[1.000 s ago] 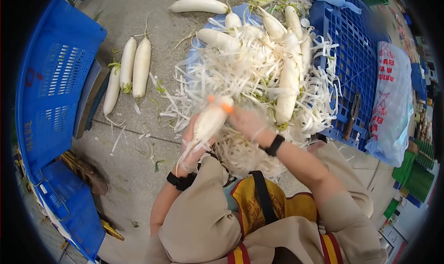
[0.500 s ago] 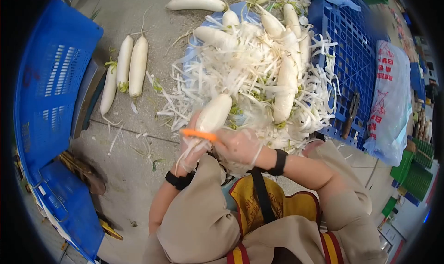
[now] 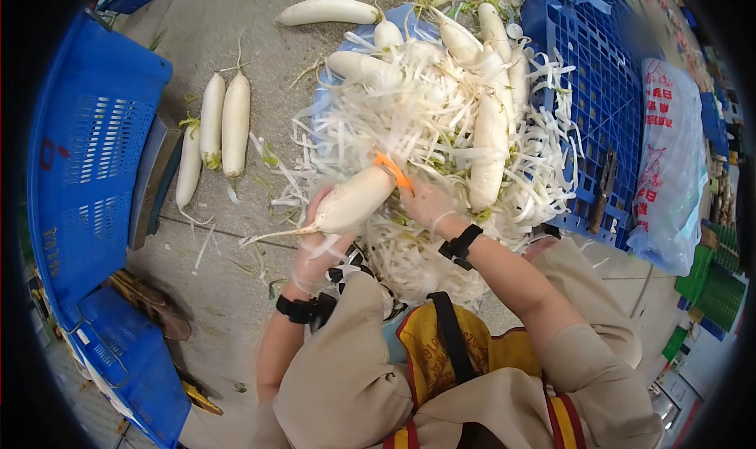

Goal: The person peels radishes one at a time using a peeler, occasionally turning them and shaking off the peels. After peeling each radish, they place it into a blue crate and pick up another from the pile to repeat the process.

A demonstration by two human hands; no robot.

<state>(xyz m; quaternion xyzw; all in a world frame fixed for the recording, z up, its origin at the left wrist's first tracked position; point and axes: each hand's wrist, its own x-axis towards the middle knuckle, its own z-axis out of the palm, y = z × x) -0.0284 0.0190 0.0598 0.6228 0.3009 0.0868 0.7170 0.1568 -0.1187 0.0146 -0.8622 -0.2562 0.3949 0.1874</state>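
A large white radish (image 3: 354,200) lies in my left hand (image 3: 321,248), which wraps its lower side near the thin root end. My right hand (image 3: 428,205) grips an orange peeler (image 3: 394,173) at the far, upper end of the radish. Both hands wear thin clear gloves. Just beyond them spreads a heap of white peel strips (image 3: 386,118), with several radishes lying in and around it. One long radish (image 3: 489,146) rests on the right side of the heap.
Blue crates (image 3: 98,134) stand at the left. Two radishes (image 3: 235,124) and a smaller one (image 3: 188,166) lie on the floor. At right are a blue plastic grid (image 3: 587,95), a knife (image 3: 604,191) on it and a plastic bag (image 3: 665,166) with red print.
The peeler has moved up and right, from the near end of the radish to its far end. The radish has tilted flatter, and its thin root now shows at the left.
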